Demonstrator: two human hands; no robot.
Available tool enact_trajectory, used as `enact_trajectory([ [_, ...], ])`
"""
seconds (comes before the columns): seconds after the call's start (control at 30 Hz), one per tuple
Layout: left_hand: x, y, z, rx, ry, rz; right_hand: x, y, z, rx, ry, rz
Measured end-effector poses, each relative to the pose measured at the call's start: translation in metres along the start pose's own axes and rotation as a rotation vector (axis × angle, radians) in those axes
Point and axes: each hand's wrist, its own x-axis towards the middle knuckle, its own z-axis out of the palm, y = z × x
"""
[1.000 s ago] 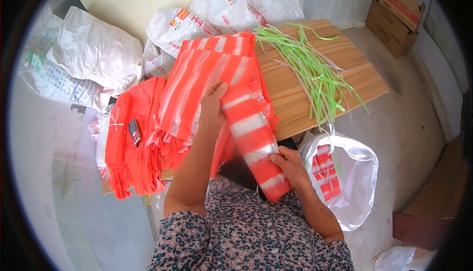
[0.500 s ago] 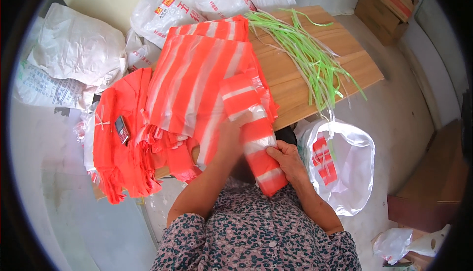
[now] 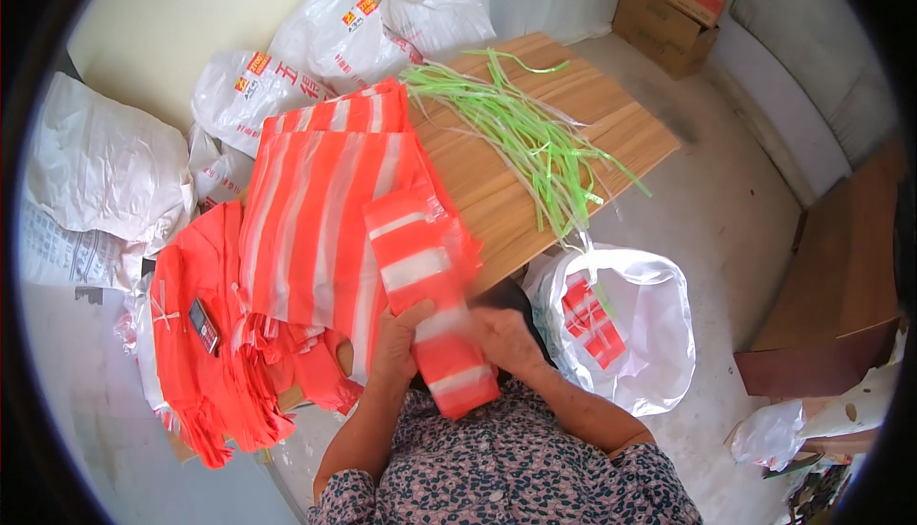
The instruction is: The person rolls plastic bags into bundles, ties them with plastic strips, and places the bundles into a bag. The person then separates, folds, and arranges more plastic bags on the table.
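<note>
The left hand [image 3: 396, 339] is no longer at the upper end of the red-and-white folded strip [image 3: 420, 267], where it pressed a second ago; it has come down through a blurred sweep and now grips the strip's left edge lower down. The upper end now lies uncovered.

The right hand [image 3: 511, 339], which pinched the lower right edge with its thumb on top, has let go of that hold and turned; it is blurred beside the strip's right side, and whether it touches is unclear.

The view has swung, so the tabletop [image 3: 611, 124] sits farther left and more of the clear plastic bag [image 3: 769, 434] shows at lower right.
</note>
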Motion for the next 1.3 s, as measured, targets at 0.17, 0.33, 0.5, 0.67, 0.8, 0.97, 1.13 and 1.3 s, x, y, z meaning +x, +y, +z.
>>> enact_trajectory([
  [0.17, 0.006, -0.002, -0.02, 0.0, -0.112, -0.049, 0.071, 0.023, -0.046, -0.838, 0.534, -0.468],
  [0.33, 0.005, -0.005, -0.031, -0.059, -0.214, -0.029, 0.115, 0.053, -0.083, -1.195, 0.6, -0.364],
  [0.5, 0.006, -0.011, -0.049, -0.096, -0.25, 0.028, 0.098, 0.041, -0.072, -1.129, 0.655, -0.516],
  [0.67, -0.011, 0.009, -0.041, -0.112, -0.34, 0.052, 0.028, 0.028, -0.051, -0.576, 0.382, -0.471],
  [0.8, -0.013, 0.016, -0.025, 0.054, -0.348, 0.012, -0.006, 0.036, -0.038, -0.013, 0.256, -0.191],
  [0.97, 0.006, 0.012, 0.004, 0.217, -0.491, -0.223, -0.03, 0.019, -0.044, 0.09, 0.158, -0.213],
  [1.13, 0.006, 0.006, 0.035, 0.229, -0.652, -0.275, -0.051, 0.009, -0.067, 0.427, -0.005, 0.039],
  [1.3, 0.008, 0.002, 0.042, 0.241, -0.672, -0.255, -0.066, 0.007, -0.083, 0.451, 0.027, 0.12],
])
